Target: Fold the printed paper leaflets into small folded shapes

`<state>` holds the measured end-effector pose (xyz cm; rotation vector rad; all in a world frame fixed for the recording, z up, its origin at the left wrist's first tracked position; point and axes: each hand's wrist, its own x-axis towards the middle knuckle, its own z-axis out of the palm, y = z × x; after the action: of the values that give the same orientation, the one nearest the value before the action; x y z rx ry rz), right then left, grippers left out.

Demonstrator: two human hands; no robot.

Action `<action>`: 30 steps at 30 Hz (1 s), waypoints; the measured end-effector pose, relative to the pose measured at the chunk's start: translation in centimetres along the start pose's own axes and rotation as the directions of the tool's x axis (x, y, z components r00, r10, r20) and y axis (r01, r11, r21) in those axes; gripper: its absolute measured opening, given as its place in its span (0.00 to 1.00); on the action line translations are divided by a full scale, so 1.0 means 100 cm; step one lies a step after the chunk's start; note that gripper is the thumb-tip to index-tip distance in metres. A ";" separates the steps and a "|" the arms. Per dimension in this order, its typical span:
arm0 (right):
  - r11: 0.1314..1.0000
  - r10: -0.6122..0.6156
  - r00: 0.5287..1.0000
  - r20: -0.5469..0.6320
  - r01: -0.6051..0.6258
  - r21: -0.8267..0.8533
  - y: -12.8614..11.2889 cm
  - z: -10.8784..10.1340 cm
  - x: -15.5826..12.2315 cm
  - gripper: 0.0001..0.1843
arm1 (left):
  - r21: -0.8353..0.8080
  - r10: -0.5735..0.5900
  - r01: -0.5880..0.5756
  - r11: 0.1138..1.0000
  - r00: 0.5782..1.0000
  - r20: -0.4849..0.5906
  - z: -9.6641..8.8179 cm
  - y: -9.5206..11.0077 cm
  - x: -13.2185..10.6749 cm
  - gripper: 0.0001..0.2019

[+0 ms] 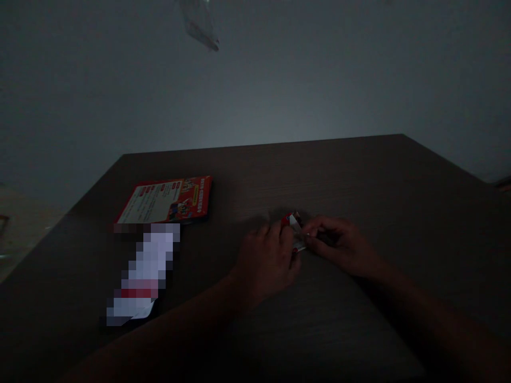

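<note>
Between my two hands lies a small packet [296, 223] with red and white printing, low over the dark table. My left hand [266, 258] covers its left part, fingers curled down over it. My right hand [344, 242] meets its right edge, with thumb and forefinger pinched on the white part. The dim light and my left fingers hide much of the packet, so I cannot tell its exact kind.
To the left on the table [319, 165] lies a flat red box or booklet [175, 202] with printed text and pictures. Nearer to me is a bright, phone-like screen [146, 271], blurred into blocks. A pale wall [279, 80] stands behind, with a translucent piece [202, 26] on it.
</note>
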<state>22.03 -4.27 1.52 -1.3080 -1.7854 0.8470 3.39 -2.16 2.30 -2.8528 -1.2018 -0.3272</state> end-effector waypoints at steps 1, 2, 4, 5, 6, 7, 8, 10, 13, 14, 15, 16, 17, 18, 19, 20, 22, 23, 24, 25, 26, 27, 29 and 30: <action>1.000 -0.003 1.000 0.003 0.003 0.006 0.000 0.000 0.000 0.04 | 0.005 0.003 -0.003 1.000 1.000 0.002 0.000 0.000 0.000 0.11; 1.000 -0.005 1.000 0.003 0.004 0.024 0.000 0.001 0.000 0.05 | 0.011 0.007 -0.007 1.000 1.000 0.002 0.000 -0.001 0.000 0.09; 0.996 0.007 1.000 -0.018 -0.005 0.086 0.001 0.001 0.000 0.08 | 0.019 0.008 -0.008 1.000 1.000 -0.002 0.000 -0.002 0.000 0.07; 0.993 0.020 0.999 -0.045 -0.014 0.119 0.002 0.001 0.000 0.09 | 0.019 0.006 -0.006 1.000 1.000 -0.010 0.000 -0.002 0.000 0.06; 0.990 0.033 0.996 -0.084 -0.021 0.143 0.003 0.000 0.001 0.10 | 0.017 0.006 -0.006 1.000 1.000 -0.021 0.000 -0.003 0.000 0.06; 0.988 0.042 0.991 -0.130 -0.022 0.155 0.005 0.000 0.001 0.10 | 0.012 0.008 -0.008 1.000 0.999 -0.034 0.001 -0.004 0.000 0.06; 0.987 0.048 0.983 -0.177 -0.021 0.156 0.006 -0.001 0.002 0.10 | 0.005 0.012 -0.012 1.000 0.999 -0.052 0.001 -0.004 0.000 0.05; 0.989 0.054 0.967 -0.249 -0.018 0.145 0.010 -0.004 0.004 0.10 | -0.017 0.025 -0.027 0.999 0.996 -0.090 0.002 -0.005 0.000 0.05; 0.994 0.063 0.970 -0.237 -0.038 0.107 0.013 -0.006 0.004 0.17 | -0.069 0.046 -0.057 0.996 0.988 -0.147 0.004 -0.006 0.000 0.04; 0.995 0.062 0.976 -0.209 -0.043 0.092 0.014 -0.007 0.004 0.20 | -0.090 0.054 -0.070 0.993 0.985 -0.163 0.005 -0.007 0.000 0.04; 0.996 0.057 0.983 -0.174 -0.042 0.084 0.014 -0.007 0.003 0.22 | -0.114 0.059 -0.080 0.990 0.982 -0.177 0.006 -0.007 0.000 0.04; 0.995 0.047 0.989 -0.143 -0.034 0.089 0.014 -0.007 0.003 0.23 | -0.138 0.059 -0.086 0.987 0.980 -0.189 0.006 -0.007 0.001 0.04; 0.994 0.034 0.993 -0.117 -0.021 0.107 0.014 -0.006 0.003 0.24 | -0.162 0.055 -0.088 0.983 0.979 -0.199 0.007 -0.007 0.001 0.04; 0.991 0.022 0.995 -0.098 -0.009 0.133 0.013 -0.006 0.003 0.25 | -0.187 0.051 -0.090 0.978 0.977 -0.206 0.008 -0.008 0.001 0.05; 0.987 0.014 0.996 -0.087 0.001 0.163 0.013 -0.005 0.003 0.25 | -0.213 0.047 -0.093 0.973 0.976 -0.211 0.009 -0.008 0.001 0.05; 0.981 0.011 0.996 -0.084 0.006 0.193 0.013 -0.004 0.003 0.25 | -0.239 0.041 -0.093 0.967 0.976 -0.213 0.010 -0.009 0.002 0.05; 0.969 0.025 0.995 -0.096 -0.001 0.245 0.013 -0.003 0.003 0.23 | -0.285 0.024 -0.085 0.955 0.978 -0.209 0.012 -0.010 0.002 0.05; 0.962 0.043 0.994 -0.100 -0.014 0.271 0.013 -0.002 0.003 0.22 | -0.305 0.010 -0.073 0.950 0.979 -0.203 0.012 -0.010 0.002 0.05; 0.954 0.062 0.993 -0.103 -0.028 0.299 0.013 -0.002 0.004 0.21 | -0.323 -0.016 -0.049 0.945 0.980 -0.196 0.013 -0.011 0.002 0.05; 0.944 0.080 0.991 -0.105 -0.042 0.326 0.013 -0.002 0.004 0.21 | -0.339 -0.049 -0.019 0.940 0.981 -0.189 0.014 -0.011 0.002 0.04; 0.936 0.097 0.990 -0.107 -0.054 0.347 0.013 -0.002 0.004 0.21 | -0.360 -0.085 0.014 0.933 0.979 -0.183 0.014 -0.012 0.002 0.05; 0.930 0.111 0.988 -0.111 -0.064 0.362 0.012 -0.002 0.004 0.21 | -0.384 -0.120 0.043 0.922 0.977 -0.178 0.014 -0.012 0.002 0.07; 0.923 0.139 0.984 -0.115 -0.087 0.375 0.011 -0.003 0.005 0.22 | -0.439 -0.173 0.083 0.894 0.970 -0.168 0.015 -0.013 0.001 0.15; 0.919 0.153 0.981 -0.117 -0.098 0.381 0.010 -0.003 0.005 0.22 | -0.462 -0.187 0.091 0.882 0.968 -0.168 0.015 -0.014 0.001 0.19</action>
<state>22.70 -3.51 0.94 -1.2043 -1.3547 1.0751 2.77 -0.92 0.75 -2.9887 -1.4533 -1.0138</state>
